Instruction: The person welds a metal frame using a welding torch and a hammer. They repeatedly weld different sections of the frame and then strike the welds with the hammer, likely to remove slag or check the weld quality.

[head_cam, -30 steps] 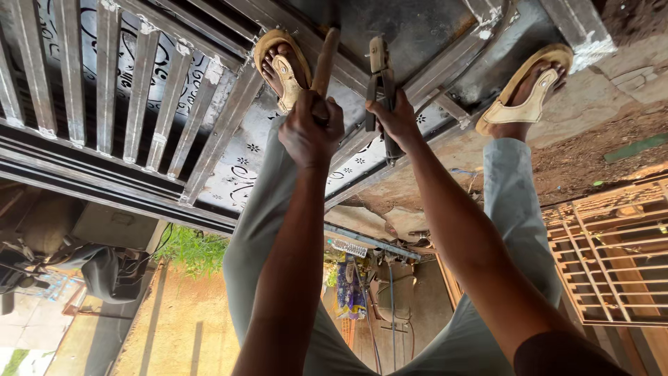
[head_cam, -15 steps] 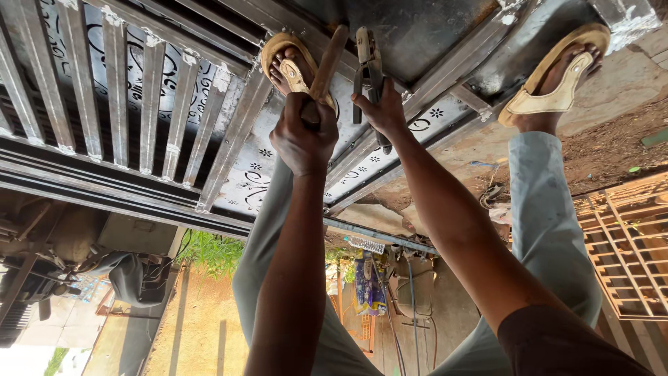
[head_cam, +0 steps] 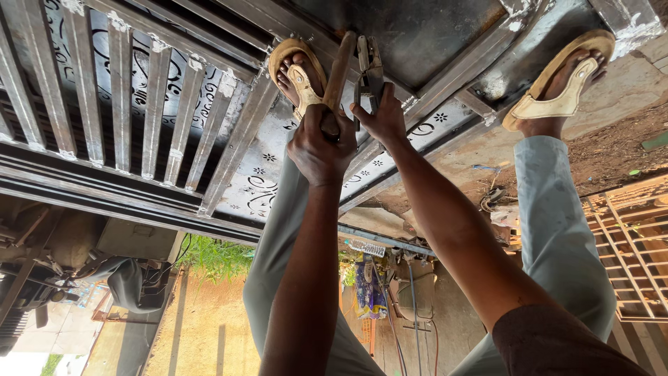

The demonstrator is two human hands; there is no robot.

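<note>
While the left hand (head_cam: 321,145) grips a wooden handle (head_cam: 339,66), the right hand (head_cam: 381,118) clamps pliers (head_cam: 369,69) at 12 o'clock. Judging by the welds, the gate (head_cam: 160,118) looks largely assembled; work at this joint seems unfinished.

a blue-and-yellow printed bag (head_cam: 367,285) stands between the legs.
</note>
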